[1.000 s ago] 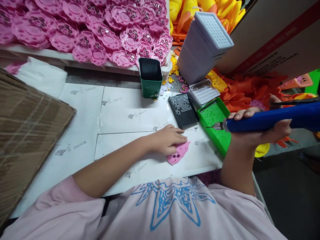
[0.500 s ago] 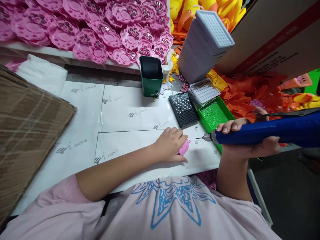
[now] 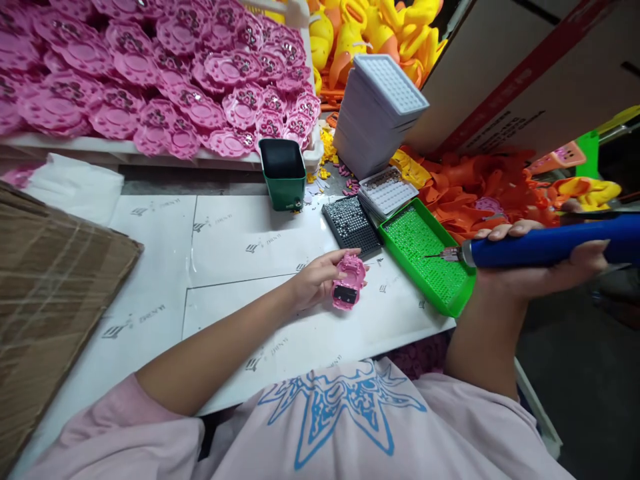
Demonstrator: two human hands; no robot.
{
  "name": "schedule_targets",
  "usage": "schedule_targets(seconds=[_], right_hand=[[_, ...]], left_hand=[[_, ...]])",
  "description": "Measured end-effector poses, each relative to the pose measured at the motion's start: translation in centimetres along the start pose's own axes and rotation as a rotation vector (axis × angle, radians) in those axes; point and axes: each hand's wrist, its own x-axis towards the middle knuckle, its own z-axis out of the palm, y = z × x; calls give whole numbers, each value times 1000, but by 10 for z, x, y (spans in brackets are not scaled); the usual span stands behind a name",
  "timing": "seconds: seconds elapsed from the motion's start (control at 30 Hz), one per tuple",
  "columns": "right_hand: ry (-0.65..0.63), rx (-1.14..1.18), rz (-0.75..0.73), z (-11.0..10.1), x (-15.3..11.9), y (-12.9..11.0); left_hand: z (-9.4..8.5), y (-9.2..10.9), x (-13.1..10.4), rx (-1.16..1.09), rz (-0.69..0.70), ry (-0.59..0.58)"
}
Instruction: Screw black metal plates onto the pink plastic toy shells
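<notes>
My left hand (image 3: 320,279) is closed around a small pink plastic toy part (image 3: 349,279), held just above the white table sheet. The part's inner side faces up, with a black rectangular piece near its lower end. My right hand (image 3: 540,267) grips a blue electric screwdriver (image 3: 545,244) by its body, off to the right. Its thin bit points left, over the green tray (image 3: 430,267), which is full of small screws. Whether the bit touches anything in the tray, I cannot tell. A black perforated tray (image 3: 351,223) holding shiny screws lies beside the green one.
A dark green bin (image 3: 283,183) stands behind the trays. Pink shells fill a white crate (image 3: 165,148) at the back left. A stack of white trays (image 3: 377,113), orange parts (image 3: 455,200) and yellow parts (image 3: 365,40) crowd the back right. A cardboard box (image 3: 55,307) juts in at left.
My left hand has lifted the pink part and turned its inner side up. The right hand has moved right with the screwdriver, whose bit is now over the green tray. The view has shifted.
</notes>
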Motion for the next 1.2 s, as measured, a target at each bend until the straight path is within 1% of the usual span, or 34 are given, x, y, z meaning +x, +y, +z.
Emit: schedule_targets(seconds=[0.1,0.17,0.2,0.27,0.37,0.47,0.57,0.63,0.7,0.77,0.87,0.93,1.03,1.13,1.2], right_hand=[[30,46,33,-5,2,5],[4,89,79,-4,-4,5],[-37,105,108,-3,-9,4],[-170,130,162,3,-20,2],[-335,208,202,15,-36,-4],[-438,335,228,24,-45,-10],[-526,432,270,27,-48,-12],[-549,475,290,26,-48,-13],[-553,501,298,25,-48,-13],[-547,509,298,25,-48,-14],[-546,499,286,27,-49,-14],[-548,500,284,29,-50,-15],[-546,521,295,28,-51,-16],[-570,502,288,20,-50,-20],[-545,452,311,11,-51,-22]], left_hand=[[8,2,-2,7,-1,56],[16,1,-2,67,2,106],[20,0,-3,103,-7,130],[28,-3,-3,178,-35,166],[35,-6,-6,310,-48,196],[38,-5,-11,410,15,243],[41,-2,-16,489,57,263],[44,-1,-18,549,59,270],[48,0,-19,662,105,288],[51,0,-19,845,198,299],[54,0,-19,1084,337,277],[54,0,-18,1152,393,264],[51,-2,-18,1222,428,238],[50,-2,-15,1315,434,208],[55,3,-7,1352,453,215]])
